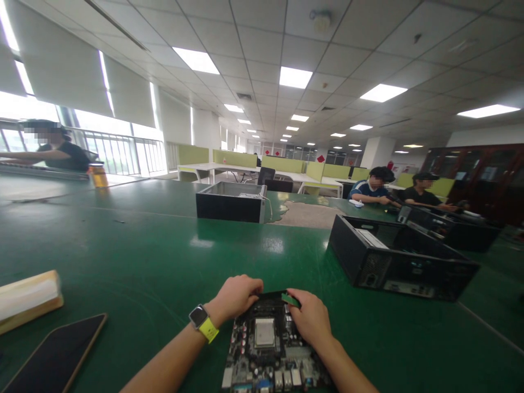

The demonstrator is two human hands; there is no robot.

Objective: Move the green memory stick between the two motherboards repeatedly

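Observation:
A motherboard (244, 349) lies on the green table directly in front of me, with a square silver processor (265, 333) in its socket. My left hand (239, 295), below a watch with a yellow-green strap (203, 322), is closed at the board's far left edge, thumb on the near side and fingers curled over it. At the far right corner, my right hand (310, 316) pinches a green RAM module (290, 299) between thumb and fingers, just over the board. Whether the module touches a slot is hidden by the hand.
An open black computer case (409, 273) stands to the right, another case (231, 204) farther ahead. A phone (57, 355) and a pale paper-like bundle (30, 297) lie at left. Co-workers sit at far left (61, 153) and at right (374, 188). The tabletop (303, 215) is peeled beyond.

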